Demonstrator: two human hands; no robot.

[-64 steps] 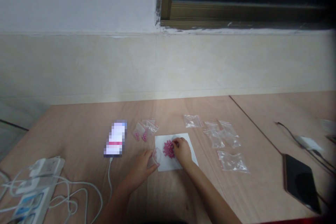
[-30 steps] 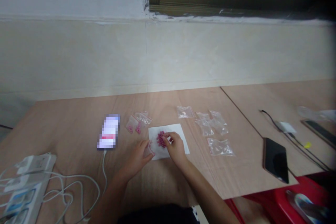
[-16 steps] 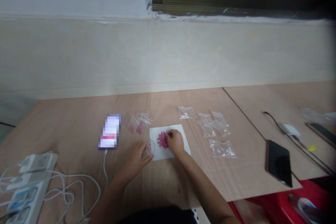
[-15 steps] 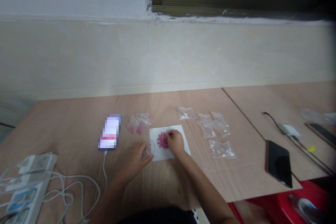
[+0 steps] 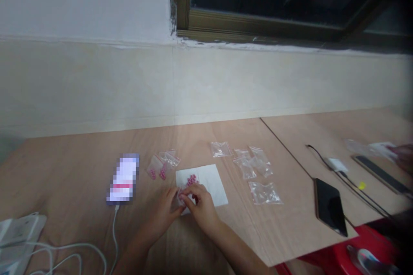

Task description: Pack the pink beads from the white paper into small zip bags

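My left hand [image 5: 167,207] is closed around a small clear zip bag [image 5: 178,197], with the bag's mouth turned toward the right. At that mouth, the pinched thumb and finger of my right hand [image 5: 201,208] meet the bag; whatever is between these fingertips is too small and hidden to make out. Behind the right fingers, a pile of pink beads [image 5: 192,179], partly covered by the hand, rests on a white sheet of paper [image 5: 217,184]. To the upper left lie two zip bags with pink beads inside, a nearer bag [image 5: 155,165] and a second bag [image 5: 170,159].
More clear zip bags [image 5: 265,192] lie right of the paper. A lit phone [image 5: 124,179] on a white cable is at left, near a power strip [image 5: 19,240]. Farther right are a dark phone [image 5: 331,206], a black cable and another person's hand [image 5: 405,157].
My right hand has moved left from the bead pile to the bag's mouth at my left hand. The view has shifted, and another person's hand now shows at far right.
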